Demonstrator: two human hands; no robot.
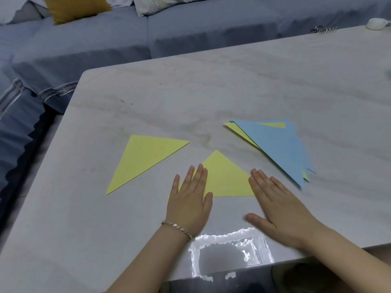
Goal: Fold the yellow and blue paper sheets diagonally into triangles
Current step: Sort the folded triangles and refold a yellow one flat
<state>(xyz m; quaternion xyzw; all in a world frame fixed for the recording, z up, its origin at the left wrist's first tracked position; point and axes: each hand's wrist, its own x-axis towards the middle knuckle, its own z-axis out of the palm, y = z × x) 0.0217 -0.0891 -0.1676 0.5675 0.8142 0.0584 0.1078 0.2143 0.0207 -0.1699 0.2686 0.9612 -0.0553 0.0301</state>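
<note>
A yellow paper triangle [225, 178] lies flat near the table's front, its apex pointing away from me. My left hand [189, 199], with a bracelet on the wrist, rests flat on the triangle's left corner, fingers together. My right hand [277, 206] lies flat with its fingertips at the triangle's right corner, palm on the table. A second, larger yellow triangle [143, 159] lies to the left, untouched. To the right sits a stack of blue and yellow sheets [277, 149], blue on top.
The grey marble-look table [211, 92] has a rounded far-left corner and a glare patch at its front edge. A blue sofa [105, 39] with a mustard cushion stands beyond it. A metal clip [323, 29] and a white object [377, 23] lie at the far right.
</note>
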